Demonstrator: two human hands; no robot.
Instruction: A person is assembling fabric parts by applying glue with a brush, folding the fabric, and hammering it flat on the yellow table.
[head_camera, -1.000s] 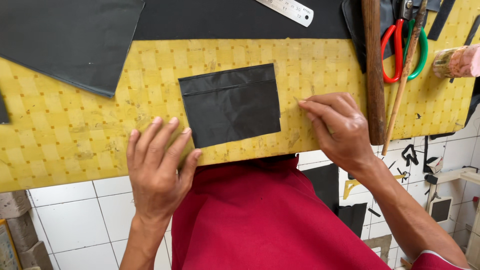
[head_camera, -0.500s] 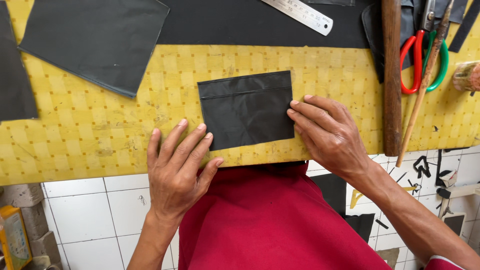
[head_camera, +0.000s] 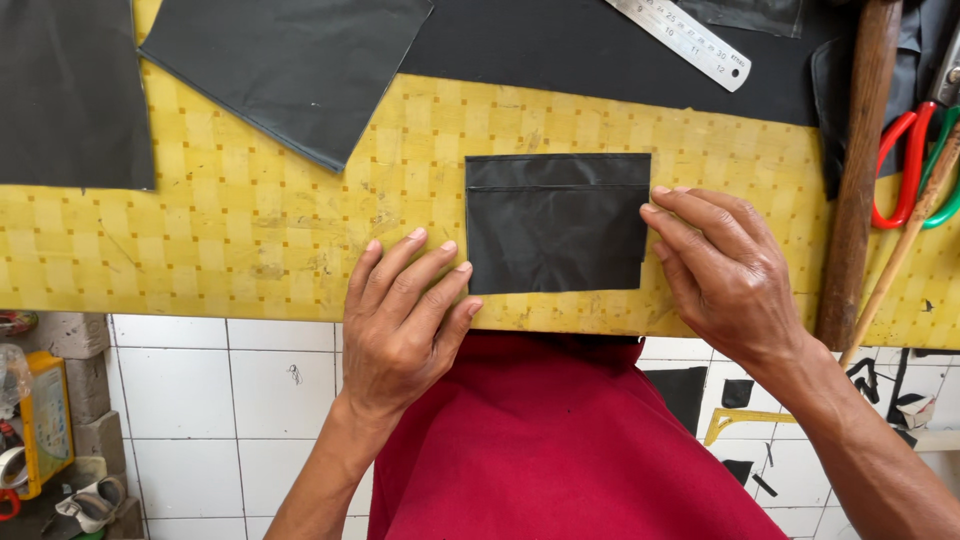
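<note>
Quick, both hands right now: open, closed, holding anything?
Left hand: open, flat on the yellow table, fingertips at the black piece.
Right hand: open, fingertips on the piece's right edge, gripping nothing.

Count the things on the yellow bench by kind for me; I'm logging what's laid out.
Small black rectangular folded piece between the left hand and right hand: 1
Large dark sheet offcuts: 2
Steel ruler: 1
Red- and green-handled scissors: 2
Brown wooden handle: 1
Thin wooden stick: 1
Total: 8

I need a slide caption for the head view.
Two bare hands flank a small black folded rectangular piece on yellow checked tabletop.
</note>
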